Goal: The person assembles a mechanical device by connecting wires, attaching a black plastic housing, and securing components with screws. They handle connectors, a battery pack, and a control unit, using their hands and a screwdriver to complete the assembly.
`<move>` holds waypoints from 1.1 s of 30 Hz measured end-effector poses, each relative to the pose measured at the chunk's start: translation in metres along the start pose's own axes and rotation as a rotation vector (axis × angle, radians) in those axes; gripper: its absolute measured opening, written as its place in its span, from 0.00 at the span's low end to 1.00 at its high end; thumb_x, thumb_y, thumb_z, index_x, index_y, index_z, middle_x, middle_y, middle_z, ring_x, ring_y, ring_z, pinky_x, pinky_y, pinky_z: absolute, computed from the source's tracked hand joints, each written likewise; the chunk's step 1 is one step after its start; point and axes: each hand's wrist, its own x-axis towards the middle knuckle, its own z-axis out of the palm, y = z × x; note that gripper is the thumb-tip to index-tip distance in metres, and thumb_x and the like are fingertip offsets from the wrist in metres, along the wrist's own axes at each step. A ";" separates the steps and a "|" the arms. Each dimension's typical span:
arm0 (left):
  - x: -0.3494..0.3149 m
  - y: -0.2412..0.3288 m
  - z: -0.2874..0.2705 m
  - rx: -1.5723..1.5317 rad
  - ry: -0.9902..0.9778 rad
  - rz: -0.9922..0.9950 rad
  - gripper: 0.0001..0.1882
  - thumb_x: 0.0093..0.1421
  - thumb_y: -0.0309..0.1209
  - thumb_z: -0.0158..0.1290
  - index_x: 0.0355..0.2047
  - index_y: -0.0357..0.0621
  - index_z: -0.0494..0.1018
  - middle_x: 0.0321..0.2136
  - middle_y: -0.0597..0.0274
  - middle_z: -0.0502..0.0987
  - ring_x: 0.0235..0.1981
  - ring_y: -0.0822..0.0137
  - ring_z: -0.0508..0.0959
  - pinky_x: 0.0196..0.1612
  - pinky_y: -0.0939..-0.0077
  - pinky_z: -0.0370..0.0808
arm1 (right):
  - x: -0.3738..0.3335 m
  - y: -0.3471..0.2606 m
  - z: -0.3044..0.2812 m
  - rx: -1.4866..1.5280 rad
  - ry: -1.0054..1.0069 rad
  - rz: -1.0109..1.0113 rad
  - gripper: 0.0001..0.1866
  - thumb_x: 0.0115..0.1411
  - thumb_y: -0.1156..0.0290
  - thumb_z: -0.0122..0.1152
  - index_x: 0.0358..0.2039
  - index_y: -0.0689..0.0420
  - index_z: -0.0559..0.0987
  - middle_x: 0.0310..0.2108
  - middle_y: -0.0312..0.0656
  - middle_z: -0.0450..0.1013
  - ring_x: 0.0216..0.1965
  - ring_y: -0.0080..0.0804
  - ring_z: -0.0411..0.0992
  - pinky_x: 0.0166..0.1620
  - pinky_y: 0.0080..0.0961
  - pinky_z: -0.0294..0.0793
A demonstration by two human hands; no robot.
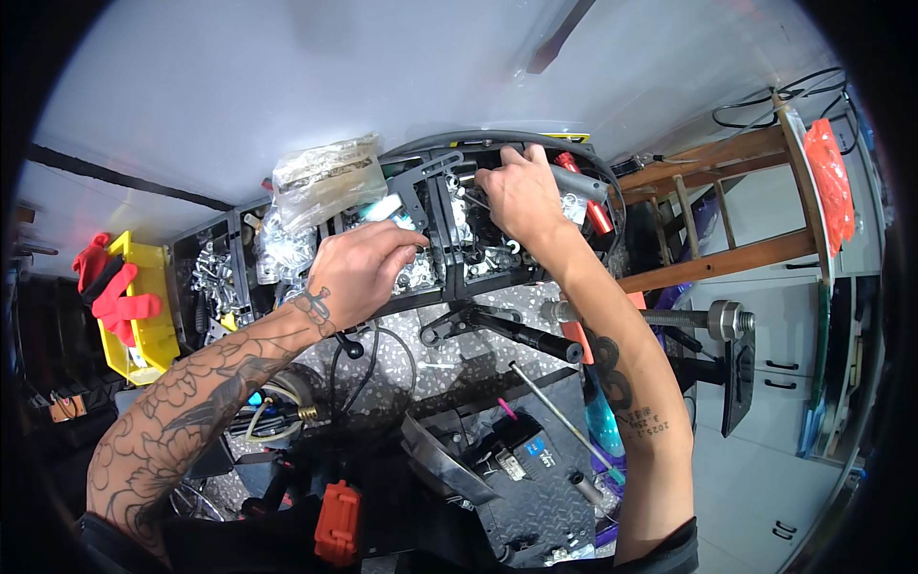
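A black divided bin (456, 287) full of loose metal hardware lies under both hands. My left hand (359, 268) is over its middle part, thumb and fingers pressed together; whatever they pinch is too small to make out. A teal-and-white piece (382, 208) is just beyond those fingers. My right hand (521, 196) reaches into the right compartment with bent fingers, their tips hidden among the parts. Between the hands lies a dark slotted metal bracket (421, 182). Beside my right hand are a grey tube (579, 184) and a red flashlight-like cylinder (599, 216).
A crumpled plastic bag (325, 177) sits on the bin's far edge. Red gloves (129, 303) hang over a yellow tray (153, 306) at left. A large threaded bolt (684, 319) juts out near my right forearm, below a wooden ladder-like frame (736, 263). A red case (338, 521) is nearer me.
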 end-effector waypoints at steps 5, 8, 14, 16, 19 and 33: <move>0.002 0.004 -0.002 -0.097 -0.051 -0.170 0.08 0.66 0.31 0.58 0.40 0.42 0.83 0.33 0.57 0.83 0.31 0.56 0.83 0.36 0.65 0.80 | 0.000 0.002 0.003 0.011 0.045 -0.016 0.08 0.55 0.72 0.61 0.33 0.48 0.87 0.23 0.36 0.79 0.43 0.34 0.75 0.52 0.37 0.64; 0.004 0.002 -0.005 -0.153 -0.074 -0.267 0.11 0.66 0.34 0.58 0.42 0.42 0.84 0.35 0.56 0.84 0.31 0.57 0.84 0.37 0.66 0.80 | -0.001 0.002 0.004 -0.054 0.042 -0.047 0.06 0.54 0.71 0.61 0.31 0.50 0.85 0.23 0.36 0.79 0.44 0.34 0.75 0.52 0.38 0.64; 0.004 0.002 -0.004 -0.118 -0.046 -0.237 0.09 0.66 0.32 0.58 0.41 0.40 0.83 0.34 0.55 0.84 0.32 0.55 0.84 0.37 0.66 0.80 | -0.011 0.001 -0.022 0.411 0.243 0.029 0.05 0.55 0.78 0.64 0.34 0.60 0.82 0.30 0.37 0.80 0.40 0.32 0.77 0.43 0.31 0.73; 0.004 0.003 -0.002 -0.116 -0.039 -0.180 0.07 0.65 0.29 0.58 0.40 0.41 0.83 0.34 0.55 0.83 0.32 0.55 0.84 0.37 0.68 0.80 | -0.031 -0.009 -0.053 0.888 0.311 0.264 0.08 0.55 0.83 0.64 0.37 0.63 0.80 0.29 0.35 0.78 0.31 0.21 0.78 0.35 0.26 0.76; 0.006 0.008 -0.005 -0.129 -0.017 -0.137 0.06 0.64 0.26 0.58 0.39 0.42 0.83 0.34 0.56 0.83 0.32 0.55 0.84 0.37 0.70 0.80 | -0.070 -0.024 -0.115 1.816 0.248 0.566 0.09 0.61 0.84 0.59 0.42 0.67 0.80 0.32 0.42 0.80 0.31 0.29 0.81 0.35 0.26 0.83; -0.083 0.271 -0.085 -0.433 -0.477 -0.458 0.09 0.70 0.24 0.49 0.40 0.30 0.77 0.32 0.62 0.76 0.33 0.74 0.73 0.38 0.78 0.69 | -0.353 -0.199 -0.317 2.669 0.569 1.209 0.07 0.69 0.81 0.56 0.43 0.64 0.82 0.36 0.39 0.80 0.35 0.23 0.79 0.36 0.22 0.80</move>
